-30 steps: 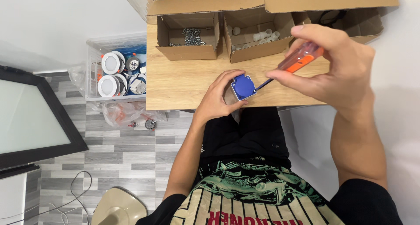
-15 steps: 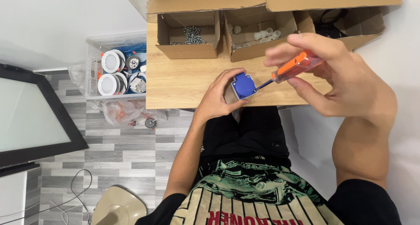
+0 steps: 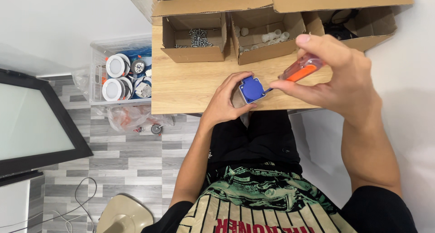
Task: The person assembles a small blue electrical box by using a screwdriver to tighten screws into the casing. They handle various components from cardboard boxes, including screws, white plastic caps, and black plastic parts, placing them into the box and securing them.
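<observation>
My left hand (image 3: 224, 102) grips a small blue socket-like part (image 3: 251, 89) at the near edge of a wooden table (image 3: 186, 85). My right hand (image 3: 337, 79) holds an orange-handled screwdriver (image 3: 299, 70), its tip pressed against the right side of the blue part. The screwdriver slants down to the left.
Small cardboard boxes stand at the table's back: one with screws (image 3: 197, 37), one with white plastic pieces (image 3: 265, 37), one with dark items (image 3: 349, 26). A clear bin of round lamp fittings (image 3: 120, 76) sits on the floor to the left, beside a dark framed panel (image 3: 34, 119).
My right hand has turned and shifted slightly on the screwdriver while the tip stays on the blue part. The left hand keeps its hold in the same place.
</observation>
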